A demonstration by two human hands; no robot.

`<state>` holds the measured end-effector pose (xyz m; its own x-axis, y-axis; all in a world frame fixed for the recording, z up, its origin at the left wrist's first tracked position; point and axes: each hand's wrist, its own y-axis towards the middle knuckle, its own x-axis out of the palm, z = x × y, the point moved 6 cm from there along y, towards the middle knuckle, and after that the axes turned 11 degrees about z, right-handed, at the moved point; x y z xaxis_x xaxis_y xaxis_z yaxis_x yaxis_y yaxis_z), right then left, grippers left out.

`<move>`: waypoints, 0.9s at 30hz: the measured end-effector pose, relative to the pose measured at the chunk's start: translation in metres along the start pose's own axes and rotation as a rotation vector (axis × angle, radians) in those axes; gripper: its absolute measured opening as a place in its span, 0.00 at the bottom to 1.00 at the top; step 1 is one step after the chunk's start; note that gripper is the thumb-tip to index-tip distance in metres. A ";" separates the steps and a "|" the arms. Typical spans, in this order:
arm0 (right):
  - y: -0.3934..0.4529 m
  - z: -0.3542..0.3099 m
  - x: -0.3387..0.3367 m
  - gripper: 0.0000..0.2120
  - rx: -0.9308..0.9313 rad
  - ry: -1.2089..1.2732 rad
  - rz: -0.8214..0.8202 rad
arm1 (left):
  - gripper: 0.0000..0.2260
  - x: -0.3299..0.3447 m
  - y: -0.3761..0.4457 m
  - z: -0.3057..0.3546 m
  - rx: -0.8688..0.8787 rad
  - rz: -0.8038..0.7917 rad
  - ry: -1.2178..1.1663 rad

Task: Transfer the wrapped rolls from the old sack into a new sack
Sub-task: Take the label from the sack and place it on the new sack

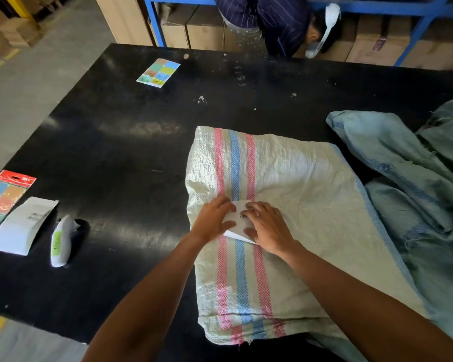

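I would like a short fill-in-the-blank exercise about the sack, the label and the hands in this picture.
1. Both hands, left hand and right hand, press a white ____ onto the striped sack.
2. The stripe between the sack's two pink stripes is ____.
3. The grey-green old sack lies to the ____ of the striped sack.
4. The table top is ____ in colour.

Missing words: label; blue; right; black

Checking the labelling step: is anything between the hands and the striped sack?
Yes: a white label lies flat on the striped sack, and the left hand and right hand press on it.
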<state>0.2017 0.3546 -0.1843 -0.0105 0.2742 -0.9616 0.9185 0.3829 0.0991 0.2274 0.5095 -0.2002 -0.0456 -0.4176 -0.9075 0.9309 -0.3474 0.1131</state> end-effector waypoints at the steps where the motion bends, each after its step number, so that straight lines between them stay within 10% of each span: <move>1: -0.005 0.002 0.003 0.26 -0.014 0.013 -0.028 | 0.24 0.002 -0.005 -0.003 0.001 -0.052 0.037; 5: -0.026 0.006 0.014 0.38 -0.038 0.030 -0.139 | 0.57 0.010 -0.023 -0.014 0.045 -0.291 0.178; 8: -0.039 0.007 0.022 0.43 -0.037 -0.026 -0.224 | 0.63 0.015 -0.033 -0.020 0.068 -0.362 0.275; 16: -0.040 0.010 0.015 0.36 -0.042 -0.074 -0.245 | 0.63 0.004 -0.029 -0.003 -0.072 -0.496 0.289; 21: -0.005 0.014 -0.004 0.24 0.065 0.055 -0.098 | 0.33 -0.013 -0.014 0.045 -0.117 -0.030 0.163; 27: 0.011 0.026 0.007 0.28 0.204 -0.078 -0.170 | 0.44 0.038 -0.046 0.044 -0.087 -0.216 0.228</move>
<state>0.2218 0.3376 -0.1962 -0.1483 0.1495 -0.9776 0.9668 0.2298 -0.1115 0.1671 0.4725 -0.2223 -0.1727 -0.1399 -0.9750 0.9365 -0.3300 -0.1185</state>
